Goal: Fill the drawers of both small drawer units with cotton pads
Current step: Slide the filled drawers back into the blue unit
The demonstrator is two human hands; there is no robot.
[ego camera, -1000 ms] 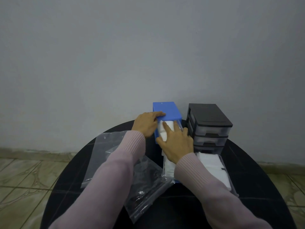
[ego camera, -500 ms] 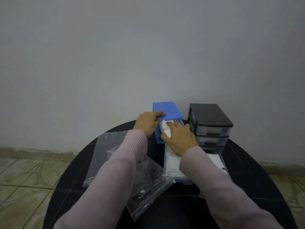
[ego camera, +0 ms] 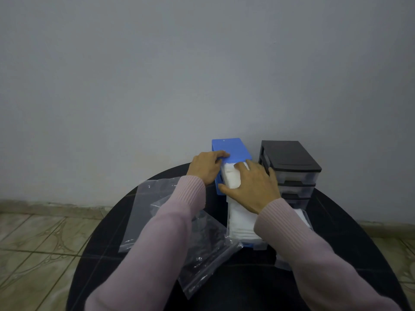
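In the head view, a round black table [ego camera: 336, 232] fills the lower half of the frame, set against a grey wall [ego camera: 202, 63], with tiled floor [ego camera: 33, 243] at the lower left. At the centre of the frame stands a blue drawer unit [ego camera: 233, 149], and just to its right a black drawer unit [ego camera: 289, 160] with see-through drawers. The left hand [ego camera: 206, 167] rests on the blue unit's top left edge, its fingers [ego camera: 221, 154] curled over that edge and holding it. The right hand [ego camera: 251, 185] lies flat on a stack of white cotton pads [ego camera: 231, 176] in the blue unit's pulled-out top drawer, its fingers spread and fairly straight, pressing down on the pads rather than gripping them. Below it in the frame, more white pads [ego camera: 242, 223] fill another drawer drawn out toward the bottom of the frame. To the left of centre, two clear plastic bags [ego camera: 202, 250] lie crumpled on the table beneath the left sleeve [ego camera: 161, 243]. A further strip of white pads [ego camera: 302, 217] shows just right of the right sleeve, in front of the black unit.
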